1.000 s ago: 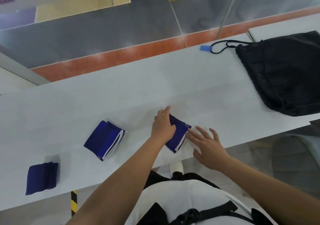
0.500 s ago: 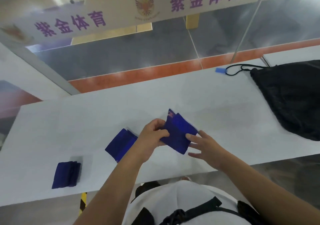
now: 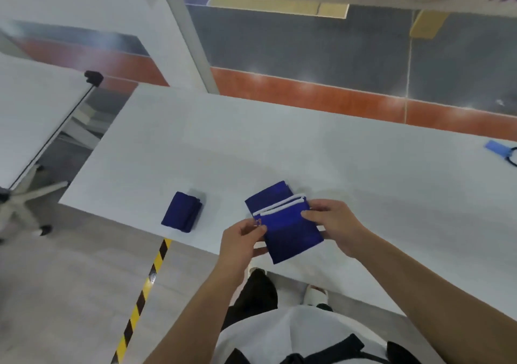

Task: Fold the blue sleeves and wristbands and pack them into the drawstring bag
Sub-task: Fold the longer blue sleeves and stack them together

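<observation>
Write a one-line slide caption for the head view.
Both hands hold a folded blue sleeve above another.

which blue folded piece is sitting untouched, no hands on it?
The small dark-blue folded piece lying alone near the white table's left end. The other blue pieces, with white edging, are pinched between the left hand and right hand.
</observation>
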Available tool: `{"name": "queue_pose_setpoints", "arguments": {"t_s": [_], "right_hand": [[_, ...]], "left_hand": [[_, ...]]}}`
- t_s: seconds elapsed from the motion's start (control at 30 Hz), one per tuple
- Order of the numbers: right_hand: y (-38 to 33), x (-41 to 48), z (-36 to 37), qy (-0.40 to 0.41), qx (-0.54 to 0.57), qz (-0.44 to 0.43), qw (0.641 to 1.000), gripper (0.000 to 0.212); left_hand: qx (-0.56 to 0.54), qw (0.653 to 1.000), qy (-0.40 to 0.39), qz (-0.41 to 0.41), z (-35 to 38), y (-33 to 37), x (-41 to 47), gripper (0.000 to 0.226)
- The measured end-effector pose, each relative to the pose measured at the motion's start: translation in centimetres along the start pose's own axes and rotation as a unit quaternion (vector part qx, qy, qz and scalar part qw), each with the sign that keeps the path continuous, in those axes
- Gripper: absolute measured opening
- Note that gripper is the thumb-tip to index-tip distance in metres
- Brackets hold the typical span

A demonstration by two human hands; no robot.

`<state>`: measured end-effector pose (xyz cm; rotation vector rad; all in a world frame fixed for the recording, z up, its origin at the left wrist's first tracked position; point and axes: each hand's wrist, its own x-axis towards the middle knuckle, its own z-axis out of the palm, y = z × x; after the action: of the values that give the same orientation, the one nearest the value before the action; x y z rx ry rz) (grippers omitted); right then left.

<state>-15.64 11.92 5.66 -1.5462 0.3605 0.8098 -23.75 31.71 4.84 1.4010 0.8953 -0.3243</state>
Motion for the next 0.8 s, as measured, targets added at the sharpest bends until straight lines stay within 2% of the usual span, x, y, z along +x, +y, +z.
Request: {"name": "queue_pose_setpoints", "arguments": {"t_s": [0.1,0.33,0.5,0.8], "right_hand": [[-2.7,3.0,2.1,0.009,-0.057,-0.004,0.998,0.016],[-3.4,8.4,4.8,0.104,-0.165,0.019,0.981,0.009],[-2.4,8.9,5.7,0.155,-0.232,0.015,0.96,0.01],[-1.1,8.7,5.1,0.174,-0.296,0.002,0.939,0.012]], "left_hand": [[-0.038,0.999,0.025,0.01,-1.6,1.7,1.9,0.014],[-0.059,0.998,0.028,-0.005,-2.5,2.4,6.5,0.017],[-0.003,0.999,0.041,-0.004,-2.2,1.4,8.3,0.021],[0.088,0.996,0.032,-0.003,-1.5,0.2,8.9,0.031]]}}
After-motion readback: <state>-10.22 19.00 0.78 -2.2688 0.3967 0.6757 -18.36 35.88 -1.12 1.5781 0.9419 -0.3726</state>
